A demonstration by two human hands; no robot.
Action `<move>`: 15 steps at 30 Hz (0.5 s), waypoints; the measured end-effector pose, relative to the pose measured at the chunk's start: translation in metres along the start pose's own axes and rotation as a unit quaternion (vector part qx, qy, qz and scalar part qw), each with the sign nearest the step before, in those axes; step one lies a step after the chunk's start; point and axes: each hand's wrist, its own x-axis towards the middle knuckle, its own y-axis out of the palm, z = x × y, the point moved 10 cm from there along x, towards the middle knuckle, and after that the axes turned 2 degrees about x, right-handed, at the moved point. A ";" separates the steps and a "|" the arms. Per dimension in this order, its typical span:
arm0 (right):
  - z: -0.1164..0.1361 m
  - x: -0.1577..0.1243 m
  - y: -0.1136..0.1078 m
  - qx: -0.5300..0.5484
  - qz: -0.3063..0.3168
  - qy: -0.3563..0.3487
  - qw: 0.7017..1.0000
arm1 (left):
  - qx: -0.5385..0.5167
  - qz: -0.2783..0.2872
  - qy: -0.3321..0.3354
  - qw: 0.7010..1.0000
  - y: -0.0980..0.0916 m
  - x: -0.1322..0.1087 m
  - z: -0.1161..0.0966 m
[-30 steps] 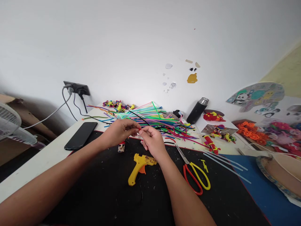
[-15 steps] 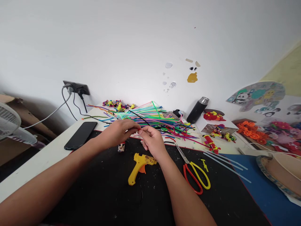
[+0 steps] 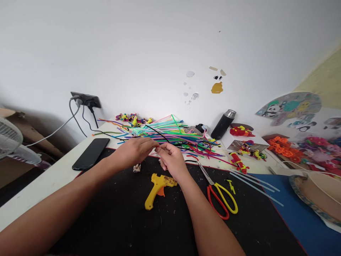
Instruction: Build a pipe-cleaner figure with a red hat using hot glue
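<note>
My left hand (image 3: 134, 150) and my right hand (image 3: 172, 160) meet fingertip to fingertip above the black mat (image 3: 114, 217). Both are pinched on a small piece between them, too small to name. A thin black pipe cleaner (image 3: 157, 132) runs up from the pinch toward the heap of coloured pipe cleaners (image 3: 173, 133) just behind. A yellow glue gun (image 3: 157, 188) lies on the mat below my right hand. A small white figure (image 3: 136, 168) sits under my left hand.
Red and yellow scissors (image 3: 221, 197) and clear glue sticks (image 3: 255, 185) lie to the right. A black phone (image 3: 91, 153) rests at the left, a dark flask (image 3: 223, 124) at the back. Small craft figures (image 3: 246, 151) and a round tray (image 3: 314, 195) fill the right side. A fan (image 3: 10, 140) stands far left.
My hands stay together in nearly the same spot; the fingertips have shifted slightly left. The red speck seen between them a second ago no longer shows.
</note>
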 end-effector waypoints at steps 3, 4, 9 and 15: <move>-0.001 0.000 -0.001 -0.003 0.001 -0.009 1.000 | -0.037 -0.012 -0.033 0.999 -0.002 0.002 0.005; 0.000 0.000 -0.001 -0.005 0.001 -0.011 1.000 | -0.059 -0.013 -0.053 0.997 -0.003 0.003 0.009; 0.003 0.000 -0.002 -0.008 -0.006 -0.009 1.000 | -0.241 0.033 -0.178 0.954 0.004 0.002 0.031; 0.006 -0.002 -0.001 -0.007 -0.007 -0.007 1.000 | -0.408 0.044 -0.253 0.876 0.013 0.000 0.036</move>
